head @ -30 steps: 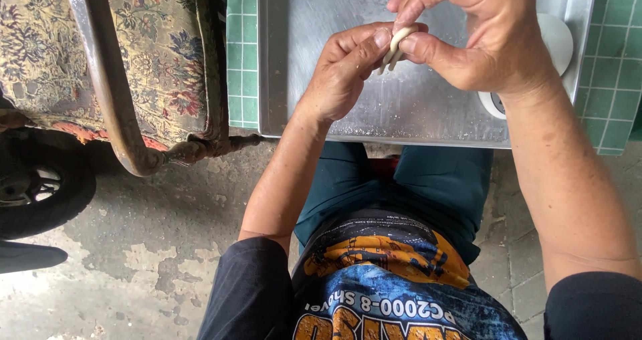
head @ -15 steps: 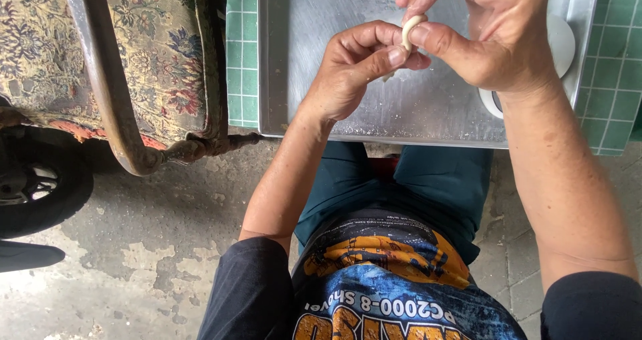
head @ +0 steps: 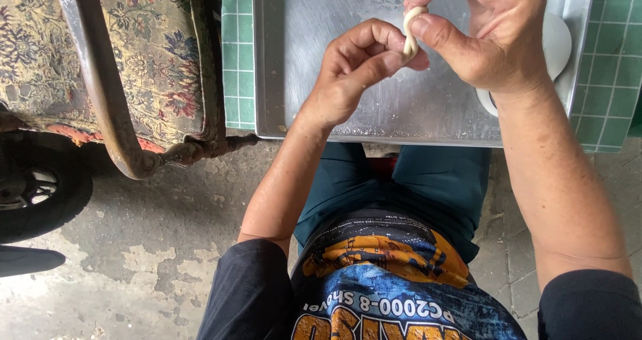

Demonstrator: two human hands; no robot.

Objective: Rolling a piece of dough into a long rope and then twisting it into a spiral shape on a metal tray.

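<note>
Left hand: the left hand (head: 358,62) is raised over the tray, fingers curled in, thumb and forefinger pinched on the lower end of the dough.
Right hand: the right hand (head: 491,36) sits just beside the left, higher and further right; thumb and forefinger are clamped on the upper part of the dough.
Grip: both hands are grasping the same piece; neither is released.
Dough: a small pale strip of dough (head: 410,29), bent in a curve, held on edge between the fingertips of both hands, above the tray and not touching it.
Tray: a shallow grey metal tray (head: 314,79) lies under the hands, its near rim at the person's knees; a few crumbs lie in its near left corner.
Disc: a round white disc (head: 558,42) shows at the tray's right side, partly hidden by the right wrist; what it is cannot be told.
Desk: green tiles with white joints (head: 237,52) show on either side of the tray.
Chair: a chair with worn floral cloth and a curved wooden arm (head: 100,79) stands left of the desk.
Wheel: a dark wheel (head: 30,193) sits on the stained concrete floor at far left.
</note>
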